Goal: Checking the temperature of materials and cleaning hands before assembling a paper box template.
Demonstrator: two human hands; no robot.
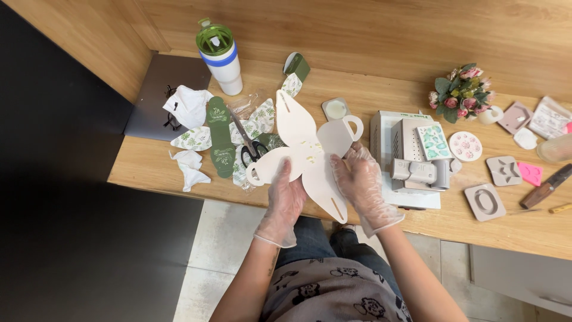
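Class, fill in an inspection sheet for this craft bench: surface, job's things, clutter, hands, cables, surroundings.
Surface: wooden bench, mostly covered.
Job's things: white petal-shaped card cutout, flat, handle loops at two ends.
Clutter: scissors, green leaf-print pieces, crumpled tissue, tumbler, die-cutting machine, flower pot, moulds.
Hands: gloved left hand and right hand both pressing on the cutout.
Cables: nothing seen.
Surroundings: wood-panelled wall, tiled floor.

Both gloved hands, left hand (285, 194) and right hand (358, 179), reach forward, fingers extended and spread.
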